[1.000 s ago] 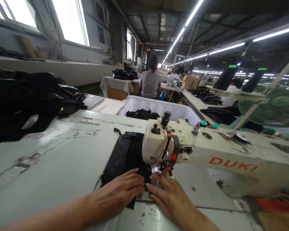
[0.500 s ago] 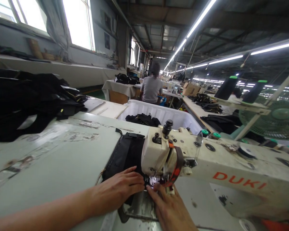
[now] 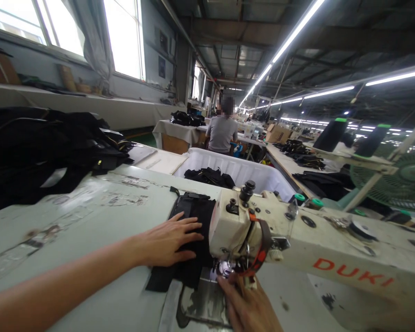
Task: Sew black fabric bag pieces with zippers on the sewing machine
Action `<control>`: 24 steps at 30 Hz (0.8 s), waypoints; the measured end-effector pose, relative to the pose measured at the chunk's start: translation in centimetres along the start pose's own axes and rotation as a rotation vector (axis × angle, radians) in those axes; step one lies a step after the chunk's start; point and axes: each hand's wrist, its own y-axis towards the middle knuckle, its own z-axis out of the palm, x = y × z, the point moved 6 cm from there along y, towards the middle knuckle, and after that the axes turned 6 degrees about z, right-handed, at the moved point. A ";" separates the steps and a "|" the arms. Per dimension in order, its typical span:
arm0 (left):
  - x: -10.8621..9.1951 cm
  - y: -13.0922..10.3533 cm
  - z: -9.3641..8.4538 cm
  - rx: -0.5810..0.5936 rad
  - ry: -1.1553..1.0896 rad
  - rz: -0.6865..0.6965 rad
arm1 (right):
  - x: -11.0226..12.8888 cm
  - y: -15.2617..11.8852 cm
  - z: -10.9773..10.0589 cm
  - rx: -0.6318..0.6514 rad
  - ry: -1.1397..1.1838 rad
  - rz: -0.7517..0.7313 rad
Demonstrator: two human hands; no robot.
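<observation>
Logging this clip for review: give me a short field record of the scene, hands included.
Setting: sewing workshop, long tables
Machine: sewing machine marked DUKI
Workpiece: black fabric piece under the machine head
Left hand: flat on the fabric, fingers spread
Right hand: fingertips at the needle area
Nearby: pile of black fabric, white bin, green fan
Other person: seated, back turned

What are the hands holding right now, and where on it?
Neither grips anything. Left hand lies flat on the black fabric piece; right hand has fingertips by the needle.

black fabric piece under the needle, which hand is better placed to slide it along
Left. The left hand lies flat on the black fabric piece, beside the sewing machine head. The right hand only has fingertips near the needle.
</observation>
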 end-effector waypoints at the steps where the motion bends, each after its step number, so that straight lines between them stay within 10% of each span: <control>1: 0.2 -0.6 0.3 0.036 0.022 -0.063 | 0.1 0.1 -0.3 -0.006 0.024 0.008; 8: -5.2 -5.6 2.2 0.296 0.083 -0.435 | 0.8 0.3 -1.7 0.047 0.095 0.132; 12: -8.5 -7.0 1.8 0.396 0.106 -0.410 | 0.6 0.1 -2.3 0.115 0.066 0.212; 20: -12.2 -5.1 1.9 0.069 0.233 -0.120 | 0.6 -4.9 -6.8 -0.035 -0.020 0.311; 24: -11.9 -4.3 3.2 0.003 0.231 -0.244 | 3.6 -8.6 -6.7 -0.091 -0.012 0.310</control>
